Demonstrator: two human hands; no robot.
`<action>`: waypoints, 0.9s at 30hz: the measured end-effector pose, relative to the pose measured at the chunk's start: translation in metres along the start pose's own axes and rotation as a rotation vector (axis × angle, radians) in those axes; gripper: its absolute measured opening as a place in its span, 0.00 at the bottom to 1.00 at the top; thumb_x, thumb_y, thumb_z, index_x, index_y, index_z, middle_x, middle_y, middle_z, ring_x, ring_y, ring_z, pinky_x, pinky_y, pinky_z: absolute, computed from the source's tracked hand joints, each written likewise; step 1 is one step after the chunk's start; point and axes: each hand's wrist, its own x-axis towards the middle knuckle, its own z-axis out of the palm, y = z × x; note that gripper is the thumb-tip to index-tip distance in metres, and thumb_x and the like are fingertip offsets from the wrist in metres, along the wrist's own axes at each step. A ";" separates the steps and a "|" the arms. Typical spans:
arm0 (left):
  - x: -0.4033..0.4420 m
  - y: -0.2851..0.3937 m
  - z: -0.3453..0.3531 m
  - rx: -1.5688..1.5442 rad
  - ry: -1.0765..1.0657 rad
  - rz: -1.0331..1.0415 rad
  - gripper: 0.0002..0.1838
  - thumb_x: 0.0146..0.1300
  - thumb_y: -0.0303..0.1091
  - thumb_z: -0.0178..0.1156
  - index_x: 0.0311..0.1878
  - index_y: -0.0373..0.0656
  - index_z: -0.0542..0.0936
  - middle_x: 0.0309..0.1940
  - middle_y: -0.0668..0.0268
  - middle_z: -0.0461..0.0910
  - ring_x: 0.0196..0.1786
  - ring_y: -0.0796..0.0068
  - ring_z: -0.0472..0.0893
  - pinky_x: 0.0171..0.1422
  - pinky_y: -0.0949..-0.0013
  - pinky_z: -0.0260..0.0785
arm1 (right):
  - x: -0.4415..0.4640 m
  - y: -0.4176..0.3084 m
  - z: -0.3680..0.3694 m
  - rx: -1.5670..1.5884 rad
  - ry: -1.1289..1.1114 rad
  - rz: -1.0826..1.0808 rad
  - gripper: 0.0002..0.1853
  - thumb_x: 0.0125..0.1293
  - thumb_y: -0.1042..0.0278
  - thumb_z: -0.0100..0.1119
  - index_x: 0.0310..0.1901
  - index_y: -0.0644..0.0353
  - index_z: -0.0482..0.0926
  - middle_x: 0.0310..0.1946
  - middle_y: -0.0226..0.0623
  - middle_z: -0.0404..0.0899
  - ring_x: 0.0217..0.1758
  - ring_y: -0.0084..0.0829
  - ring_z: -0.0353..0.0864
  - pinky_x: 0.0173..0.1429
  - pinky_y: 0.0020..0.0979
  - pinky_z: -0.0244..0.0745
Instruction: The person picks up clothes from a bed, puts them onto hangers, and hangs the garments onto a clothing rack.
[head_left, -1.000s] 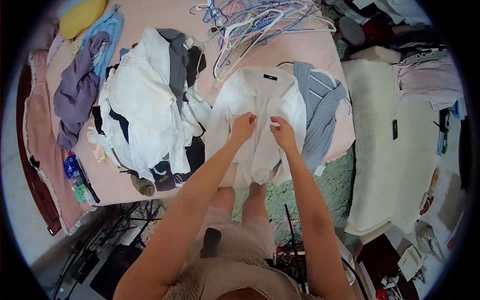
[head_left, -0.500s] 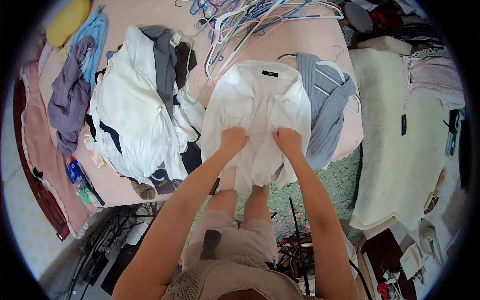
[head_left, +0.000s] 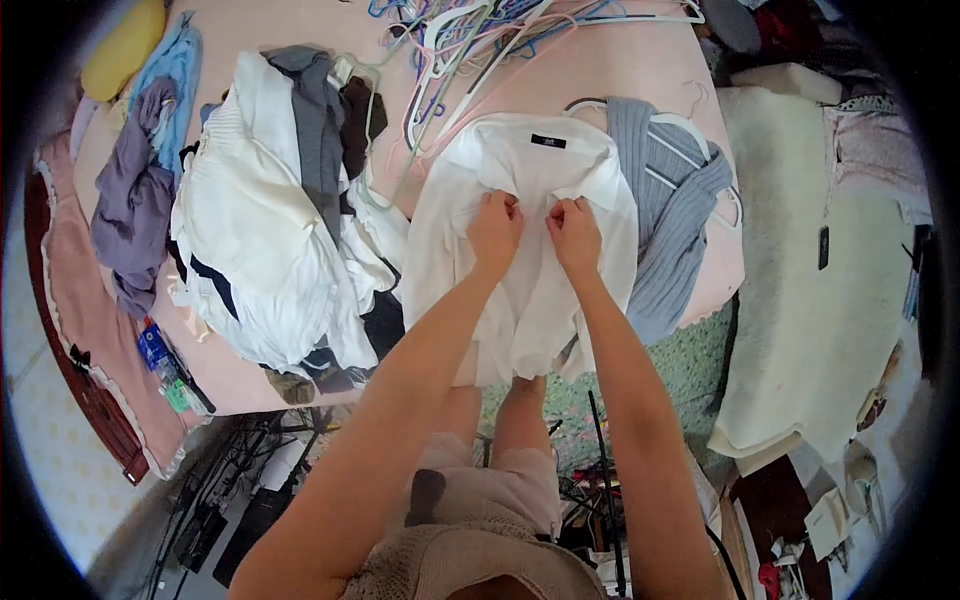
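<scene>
A white collared shirt [head_left: 450, 230] with a black neck label lies spread on the pink-covered bed [head_left: 640, 75], its front open and its lower part hanging over the near edge. My left hand [head_left: 496, 232] pinches the shirt's left front edge below the collar. Opposite it, my right hand [head_left: 574, 234] is closed on the other front edge. A narrow gap of shirt fabric shows between the two hands. Right beside the shirt, a grey ribbed knit top [head_left: 665, 230] is folded over a white hanger [head_left: 690, 130].
Many tangled hangers [head_left: 470, 50] lie at the far side. To the left is a heap of white clothes [head_left: 250, 220], then a purple garment [head_left: 135, 200]. A cream padded bench [head_left: 800, 280] stands on the right, past a strip of speckled floor [head_left: 690, 370].
Both hands have moved up the shirt's front edges toward the collar, still closed on the fabric. The view has shifted slightly.
</scene>
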 end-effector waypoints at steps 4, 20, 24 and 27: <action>0.005 -0.017 0.002 -0.232 0.028 0.022 0.08 0.54 0.33 0.62 0.28 0.40 0.75 0.22 0.65 0.74 0.28 0.72 0.76 0.33 0.67 0.67 | 0.001 0.003 0.003 0.091 0.028 0.021 0.06 0.50 0.73 0.60 0.30 0.59 0.74 0.31 0.38 0.74 0.35 0.42 0.76 0.38 0.38 0.72; -0.022 0.001 -0.035 -1.068 -0.374 -0.486 0.02 0.59 0.28 0.58 0.36 0.44 0.75 0.26 0.75 0.72 0.26 0.86 0.69 0.31 0.80 0.61 | -0.013 -0.032 -0.006 1.122 -0.153 0.496 0.06 0.56 0.72 0.61 0.33 0.65 0.77 0.26 0.31 0.78 0.28 0.21 0.76 0.34 0.22 0.72; -0.024 -0.004 -0.027 -0.804 -0.275 -0.303 0.04 0.58 0.27 0.59 0.33 0.42 0.73 0.23 0.72 0.74 0.24 0.85 0.70 0.29 0.79 0.62 | -0.015 -0.039 -0.005 1.091 -0.066 0.430 0.06 0.56 0.73 0.61 0.34 0.65 0.78 0.27 0.32 0.79 0.29 0.21 0.77 0.35 0.22 0.72; -0.025 0.000 -0.027 -0.670 -0.222 -0.215 0.05 0.57 0.27 0.59 0.32 0.39 0.72 0.21 0.68 0.75 0.23 0.83 0.73 0.28 0.77 0.64 | -0.016 -0.036 -0.001 0.990 -0.094 0.341 0.07 0.57 0.72 0.61 0.35 0.66 0.78 0.28 0.33 0.80 0.30 0.21 0.78 0.36 0.22 0.73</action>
